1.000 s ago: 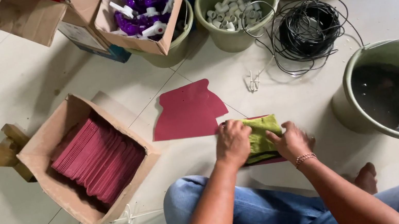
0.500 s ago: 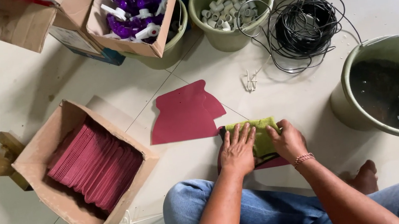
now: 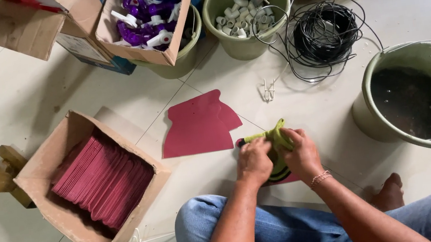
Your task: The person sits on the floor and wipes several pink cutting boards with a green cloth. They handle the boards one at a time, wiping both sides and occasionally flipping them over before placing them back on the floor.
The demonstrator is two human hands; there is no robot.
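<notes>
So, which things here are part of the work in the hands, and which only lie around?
In use:
- left hand and right hand, both gripping the green cloth
- dark red sheet under it

Lying about:
- loose red sheets
- box of red sheets
- black wire coil
- green bucket

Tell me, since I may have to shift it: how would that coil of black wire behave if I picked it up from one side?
The coil of black wire would probably sag and spread, since loose loops already stray out onto the tiled floor. Those strands could snag the green bucket beside it. It looks thin, so likely light for its size, and unlikely to roll.
</notes>
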